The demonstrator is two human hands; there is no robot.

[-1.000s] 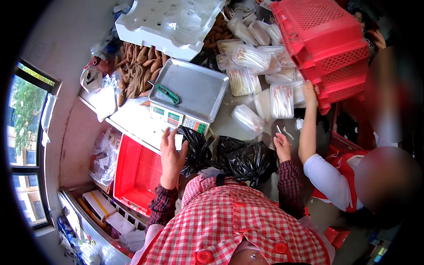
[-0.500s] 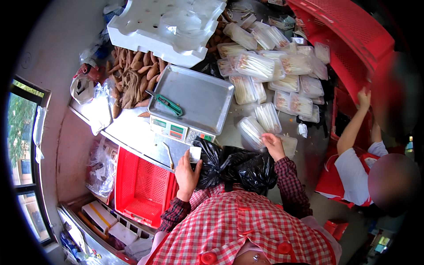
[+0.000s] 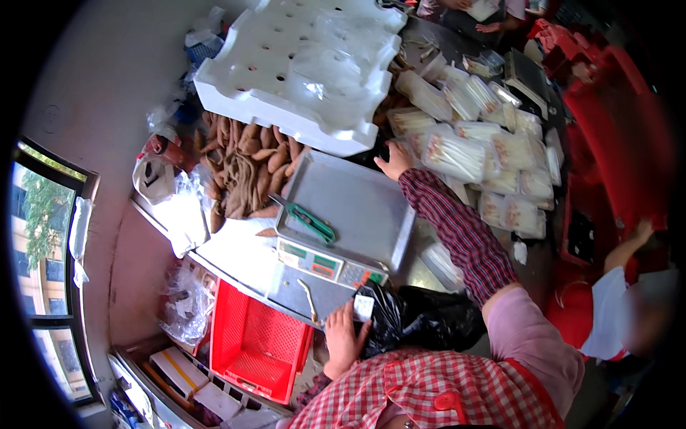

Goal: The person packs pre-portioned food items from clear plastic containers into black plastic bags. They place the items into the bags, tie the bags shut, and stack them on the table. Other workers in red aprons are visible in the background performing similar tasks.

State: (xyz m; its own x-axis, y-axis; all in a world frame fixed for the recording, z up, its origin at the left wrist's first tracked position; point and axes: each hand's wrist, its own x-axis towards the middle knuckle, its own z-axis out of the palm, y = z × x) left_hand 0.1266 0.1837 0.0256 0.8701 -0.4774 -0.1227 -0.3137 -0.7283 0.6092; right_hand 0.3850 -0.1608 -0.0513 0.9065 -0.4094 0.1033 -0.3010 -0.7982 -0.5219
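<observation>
My left hand (image 3: 344, 336) rests at the table's near edge with its fingers stretched out, open. Beside its fingertips is a small white label (image 3: 364, 307) on a crumpled black plastic bag (image 3: 421, 314), which lies against my front. My right arm reaches across the table. At its end, my right hand (image 3: 397, 161) is open with fingers apart, next to some dark plastic behind the scale (image 3: 350, 207). A green-handled cutter (image 3: 311, 222) lies on the scale's metal tray. Clear packs of white sticks (image 3: 457, 156) are heaped beyond my right forearm.
Brown sweet potatoes (image 3: 246, 161) lie left of the scale, below a white foam box (image 3: 307, 64). A red crate (image 3: 261, 336) stands under the near left edge. Red crates (image 3: 618, 129) and a person in a white sleeve (image 3: 607, 314) are at right; more people are at the far end.
My right hand has left the packs beside the black bag and reached forward past the scale. My left hand remains near the label. The view has shifted.
</observation>
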